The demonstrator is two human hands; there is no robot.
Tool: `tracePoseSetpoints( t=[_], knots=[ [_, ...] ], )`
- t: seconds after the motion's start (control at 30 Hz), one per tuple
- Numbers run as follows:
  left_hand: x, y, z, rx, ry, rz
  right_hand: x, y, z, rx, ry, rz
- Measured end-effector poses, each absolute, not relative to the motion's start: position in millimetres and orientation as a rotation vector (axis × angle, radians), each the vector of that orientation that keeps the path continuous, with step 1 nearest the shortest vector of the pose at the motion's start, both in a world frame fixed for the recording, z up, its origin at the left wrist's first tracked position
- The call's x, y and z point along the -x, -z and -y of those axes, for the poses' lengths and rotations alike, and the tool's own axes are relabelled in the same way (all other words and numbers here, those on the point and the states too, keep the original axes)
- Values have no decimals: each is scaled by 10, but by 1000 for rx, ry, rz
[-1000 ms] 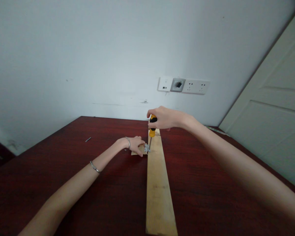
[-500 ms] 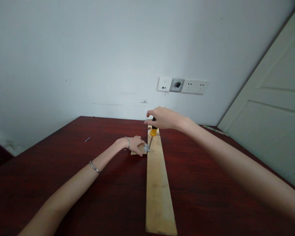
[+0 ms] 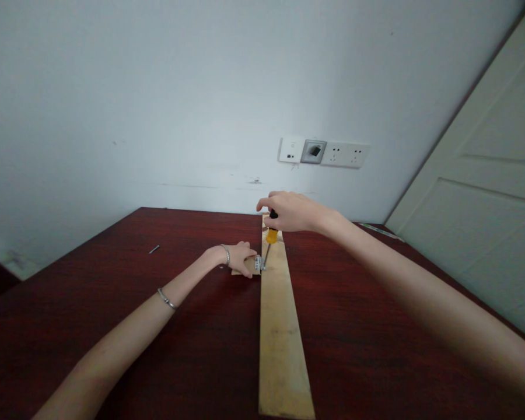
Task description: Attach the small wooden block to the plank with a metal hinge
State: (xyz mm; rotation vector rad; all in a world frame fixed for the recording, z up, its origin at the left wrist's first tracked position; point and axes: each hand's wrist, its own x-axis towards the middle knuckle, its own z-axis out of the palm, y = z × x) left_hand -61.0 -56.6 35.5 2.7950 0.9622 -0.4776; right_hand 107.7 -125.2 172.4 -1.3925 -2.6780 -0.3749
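Note:
A long pale wooden plank lies lengthwise on the dark red table. My right hand is closed round the yellow and black handle of a screwdriver, which stands nearly upright with its tip on a small metal hinge at the plank's left edge. My left hand rests with curled fingers on a small wooden piece beside the plank, pressing it against the hinge. Bracelets sit on my left wrist and forearm.
A loose screw or nail lies on the table to the far left. Wall sockets are mounted on the white wall behind. A pale door stands at the right.
My right hand has turned slightly on the screwdriver handle and shifted a little left. My left hand and the plank have stayed put.

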Motion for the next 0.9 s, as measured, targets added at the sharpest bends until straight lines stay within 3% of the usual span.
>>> tracePoseSetpoints(
  t=[0.9],
  knots=[
    [624,-374,591,-2782,477,-970,-1079,-1716,1282,1430,424,2645]
  ],
)
